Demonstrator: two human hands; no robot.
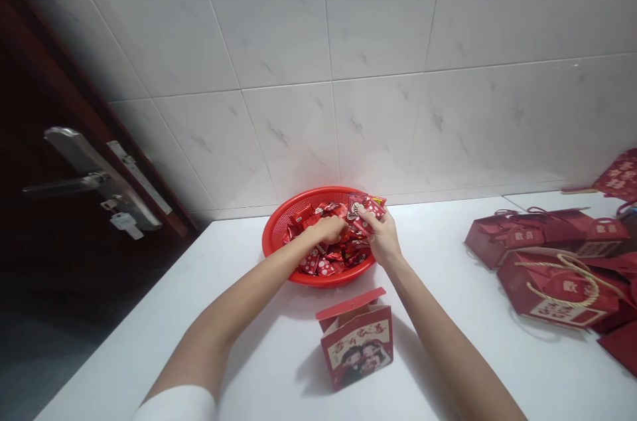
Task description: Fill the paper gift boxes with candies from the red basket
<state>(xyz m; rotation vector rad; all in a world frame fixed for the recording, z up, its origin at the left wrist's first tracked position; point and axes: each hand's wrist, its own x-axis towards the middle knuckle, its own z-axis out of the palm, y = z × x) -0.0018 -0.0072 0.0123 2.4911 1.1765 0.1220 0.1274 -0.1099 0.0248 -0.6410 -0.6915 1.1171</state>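
A round red plastic basket [271,235] stands near the wall, filled with red wrapped packets [309,263], some white-dotted. My left hand [331,230] reaches into the middle of it, fingers curled down among the packets; what they hold, if anything, is hidden. At the basket's right rim, my right hand [382,235] grips several red packets [362,214] between thumb and fingers. A small red and cream box [359,344] with a printed picture of people stands upright in front of the basket, its top flap raised.
Several dark red gift boxes [560,291], some with cord handles, sit at the right of the white table [239,354]. A tiled wall [293,135] rises behind. At the left is a dark door with a metal handle [99,175] and keys.
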